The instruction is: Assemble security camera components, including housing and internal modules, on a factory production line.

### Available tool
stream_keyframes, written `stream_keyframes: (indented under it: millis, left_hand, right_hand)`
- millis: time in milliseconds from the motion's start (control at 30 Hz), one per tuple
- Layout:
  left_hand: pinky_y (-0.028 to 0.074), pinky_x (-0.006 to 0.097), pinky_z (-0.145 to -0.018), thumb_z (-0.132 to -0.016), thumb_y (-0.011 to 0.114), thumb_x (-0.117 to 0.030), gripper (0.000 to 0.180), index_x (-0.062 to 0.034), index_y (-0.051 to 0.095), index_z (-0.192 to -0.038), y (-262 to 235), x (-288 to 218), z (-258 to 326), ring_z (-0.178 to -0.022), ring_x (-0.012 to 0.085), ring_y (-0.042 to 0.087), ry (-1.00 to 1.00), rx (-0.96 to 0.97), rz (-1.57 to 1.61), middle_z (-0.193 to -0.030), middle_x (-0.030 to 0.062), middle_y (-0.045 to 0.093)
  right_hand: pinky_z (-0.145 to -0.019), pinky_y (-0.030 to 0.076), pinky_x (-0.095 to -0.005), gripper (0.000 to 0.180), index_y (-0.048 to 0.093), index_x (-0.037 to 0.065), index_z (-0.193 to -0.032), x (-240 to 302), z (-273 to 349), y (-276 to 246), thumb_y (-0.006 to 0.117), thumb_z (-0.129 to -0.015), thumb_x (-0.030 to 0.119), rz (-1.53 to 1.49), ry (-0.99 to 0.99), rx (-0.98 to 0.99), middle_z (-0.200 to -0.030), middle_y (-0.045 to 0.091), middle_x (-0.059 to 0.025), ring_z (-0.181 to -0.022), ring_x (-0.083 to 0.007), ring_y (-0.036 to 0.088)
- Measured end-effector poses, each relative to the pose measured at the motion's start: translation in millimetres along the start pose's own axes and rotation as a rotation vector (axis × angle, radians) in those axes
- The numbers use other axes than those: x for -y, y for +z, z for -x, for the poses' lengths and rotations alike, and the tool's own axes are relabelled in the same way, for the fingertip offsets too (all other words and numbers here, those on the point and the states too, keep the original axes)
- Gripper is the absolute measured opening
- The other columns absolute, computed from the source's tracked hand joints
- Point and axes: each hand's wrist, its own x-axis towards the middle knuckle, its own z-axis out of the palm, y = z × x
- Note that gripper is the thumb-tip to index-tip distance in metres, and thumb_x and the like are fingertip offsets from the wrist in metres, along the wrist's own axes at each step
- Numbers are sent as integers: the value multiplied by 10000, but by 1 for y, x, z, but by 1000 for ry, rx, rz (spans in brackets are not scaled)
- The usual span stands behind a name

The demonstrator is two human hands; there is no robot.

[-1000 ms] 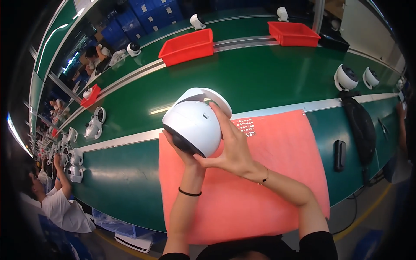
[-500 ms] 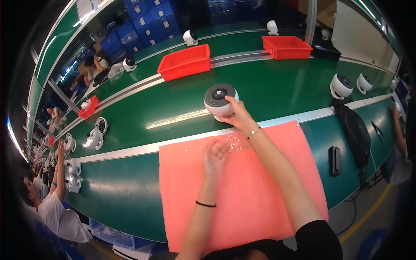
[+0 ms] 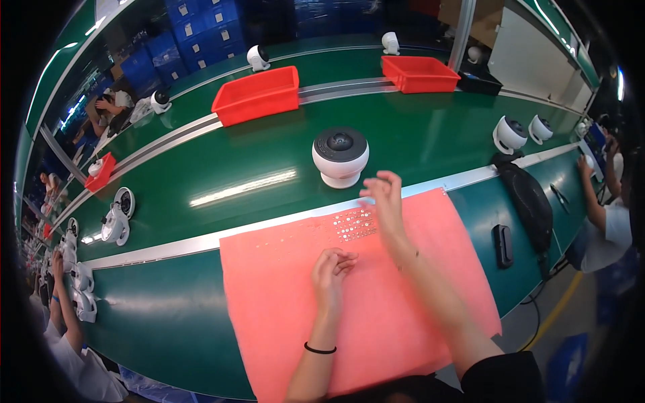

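A round white camera (image 3: 340,161) with a dark grey top and a central lens stands upright on the green conveyor belt. Just nearer than it, my right hand (image 3: 388,205) hovers apart from it, fingers loosely spread and holding nothing, slightly blurred. My left hand (image 3: 329,275) is over the pink mat (image 3: 282,302), its fingers loosely bent with nothing visible between them. Rows of small shiny pieces (image 3: 354,225) lie along the mat's far edge, between the hands and the belt; my right hand hides part of that edge.
Red trays (image 3: 259,94) stand beyond the belt. More white cameras (image 3: 510,134) stand at right, others (image 3: 117,218) at left. A black bag (image 3: 527,198) and a dark case (image 3: 502,246) lie on the right bench. Co-workers sit on both sides.
My right hand has let go of the white camera and drawn back toward me; the camera now stands on the belt. The view has shifted somewhat to the right.
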Motion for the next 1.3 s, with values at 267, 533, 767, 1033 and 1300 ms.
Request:
stream_keyframes:
  millis: [267,533,767,1033,1300]
  left_hand:
    - [432,268,-691,-882,377,-261,249,-51,507,-848,-1,2,6,-720,127,527,19,-183,-18,-748,53,540]
    - [366,216,-600,-850,362,-100,150,-28,486,-804,11,-3,10,-622,98,445,66,-149,-225,-671,34,478]
    - [348,214,-588,-836,370,-100,140,-30,480,-786,16,-6,10,-614,88,428,42,-147,-249,-644,25,454]
    - [321,205,-552,-829,400,-144,114,-58,452,-777,11,-3,11,-576,74,389,-14,-161,-180,-613,0,407]
    - [303,201,-518,-815,407,-159,109,-63,445,-779,14,-7,11,-543,62,369,-52,-151,-155,-575,-15,376]
  right_hand:
    - [-680,466,-253,243,504,17,-1072,-16,98,8,502,-842,96,380,-69,517,-874,596,-88,-779,-135,572]
    - [-567,449,-278,333,488,59,-1075,-16,95,0,571,-753,53,448,-91,574,-769,579,-104,-642,-192,576]
    - [-561,439,-245,365,505,60,-1094,-13,95,-1,574,-736,36,500,-82,576,-816,593,-80,-611,-146,544]
    - [-585,464,-330,363,472,73,-1084,-9,97,2,595,-742,80,484,-102,570,-770,572,-124,-664,-262,583]
    - [-576,476,-310,443,465,78,-1131,-16,98,-1,623,-718,93,537,-124,578,-813,589,-133,-681,-258,608]
